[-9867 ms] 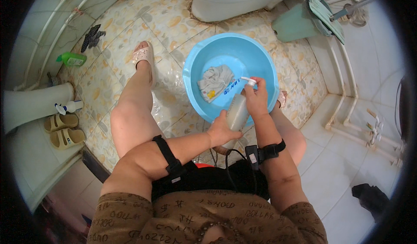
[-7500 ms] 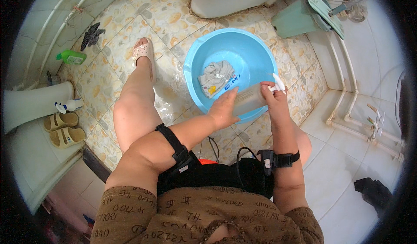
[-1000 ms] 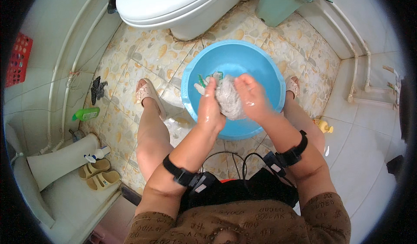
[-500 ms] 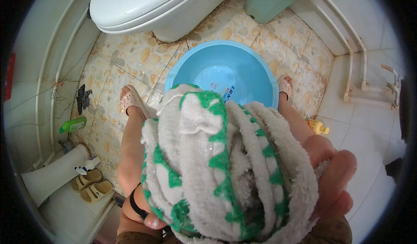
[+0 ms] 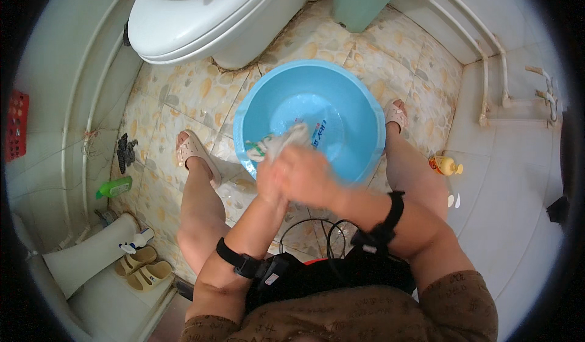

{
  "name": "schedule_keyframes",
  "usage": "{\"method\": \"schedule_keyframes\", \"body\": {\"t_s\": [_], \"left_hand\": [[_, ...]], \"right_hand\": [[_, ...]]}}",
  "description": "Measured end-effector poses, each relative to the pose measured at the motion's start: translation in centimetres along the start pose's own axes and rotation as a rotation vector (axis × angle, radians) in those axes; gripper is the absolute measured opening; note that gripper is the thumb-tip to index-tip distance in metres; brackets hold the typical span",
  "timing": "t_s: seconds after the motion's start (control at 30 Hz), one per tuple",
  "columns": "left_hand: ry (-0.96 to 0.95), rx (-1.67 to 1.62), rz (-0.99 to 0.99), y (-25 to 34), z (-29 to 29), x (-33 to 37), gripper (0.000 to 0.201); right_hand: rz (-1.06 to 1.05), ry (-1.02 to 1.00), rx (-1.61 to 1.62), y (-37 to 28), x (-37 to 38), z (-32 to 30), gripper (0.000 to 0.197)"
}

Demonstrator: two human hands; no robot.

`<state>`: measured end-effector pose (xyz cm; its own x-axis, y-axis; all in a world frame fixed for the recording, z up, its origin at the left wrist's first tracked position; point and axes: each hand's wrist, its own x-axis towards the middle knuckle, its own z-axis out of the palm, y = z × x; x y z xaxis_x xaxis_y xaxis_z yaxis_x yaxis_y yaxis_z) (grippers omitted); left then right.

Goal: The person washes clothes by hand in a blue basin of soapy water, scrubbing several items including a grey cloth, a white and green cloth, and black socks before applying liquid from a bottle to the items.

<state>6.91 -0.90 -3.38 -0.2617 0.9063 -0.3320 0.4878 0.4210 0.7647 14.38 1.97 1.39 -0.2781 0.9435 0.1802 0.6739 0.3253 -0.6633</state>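
Both my hands are close together over the near left side of a blue basin (image 5: 359, 132) on the floor. My left hand (image 5: 268, 180) and my right hand (image 5: 308, 168) are closed round a bunched white towel (image 5: 283, 140) with green markings. The right hand is blurred by motion and partly covers the left. Out past my fingers, the towel's bunched end hangs above the basin. A little water seems to lie on the basin's bottom, by some printing.
A white toilet (image 5: 201, 22) stands far left, with a green bin (image 5: 362, 1) beyond the basin. Green bottle (image 5: 114, 187) and tan slippers (image 5: 149, 275) lie left; a yellow bottle (image 5: 446, 165) is on the right. My feet flank the basin. Pipes (image 5: 484, 92) run along the walls.
The towel, held up close and filling much of the view before, is now lower and farther off, bunched small over the basin. My hands have come together on it.
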Motion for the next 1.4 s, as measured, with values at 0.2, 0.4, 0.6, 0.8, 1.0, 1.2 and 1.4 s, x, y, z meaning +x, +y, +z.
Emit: {"method": "schedule_keyframes", "body": {"t_s": [0.2, 0.4, 0.6, 0.8, 1.0, 1.2, 1.4], "left_hand": [[-0.119, -1.059, -0.551, 3.2, -2.6, 0.4, 0.032], [-0.186, -1.161, -0.583, 3.3, -2.8, 1.1, 0.032], [-0.521, -1.341, -0.455, 4.0, -4.2, 2.2, 0.035], [-0.335, -1.119, -0.634, 2.9, -3.4, 2.5, 0.045], [-0.744, -1.424, -0.192, -2.3, -1.1, 3.2, 0.043], [-0.440, -1.148, -0.649, 1.9, -1.9, 0.8, 0.035], [-0.345, -1.123, -0.579, 0.2, -1.3, 1.2, 0.033]], "right_hand": [[0.238, -0.111, 0.027, 0.1, -0.3, 0.0, 0.023], [0.351, -0.144, 0.097, 2.6, 0.6, -0.6, 0.019], [1.058, 0.028, 1.165, 5.7, 1.2, -1.4, 0.038], [0.482, -0.090, 0.378, 2.4, 1.6, -2.2, 0.021], [-0.057, -0.185, 0.368, -2.9, -1.8, -0.7, 0.012], [0.234, -0.110, 0.115, 0.3, -0.5, -0.5, 0.015], [0.286, -0.154, 0.164, 1.3, -0.6, -0.3, 0.016]]}}
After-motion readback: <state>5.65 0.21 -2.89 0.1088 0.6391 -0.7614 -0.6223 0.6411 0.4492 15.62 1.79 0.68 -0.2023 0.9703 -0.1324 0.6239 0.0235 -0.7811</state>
